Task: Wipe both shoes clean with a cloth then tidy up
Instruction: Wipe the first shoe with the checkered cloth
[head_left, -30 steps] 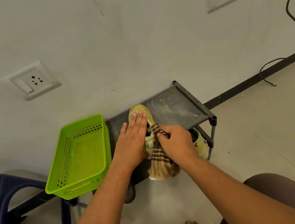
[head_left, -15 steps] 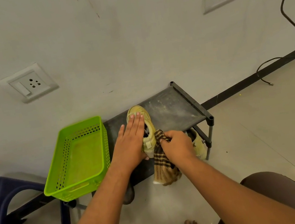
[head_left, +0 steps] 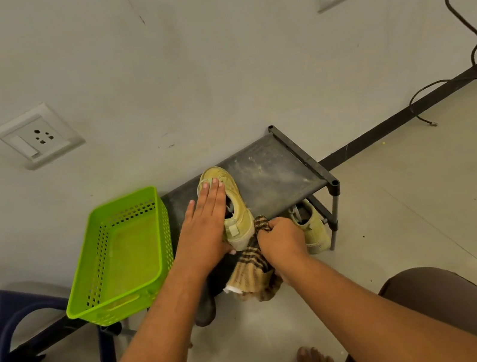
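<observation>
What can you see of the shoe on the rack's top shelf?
The shoe is a pale yellow-tan sneaker, fabric by the look, with a lighter sole and a tab near the heel. It sits on the dusty black shelf, toe toward the wall, heel at the front edge. The left hand rests flat on it, fingers straight. The right hand grips a checked cloth at its heel.

The dusty dark rack [head_left: 273, 171] bears a green basket [head_left: 126, 200] and a yellow shoe [head_left: 238, 212].
</observation>
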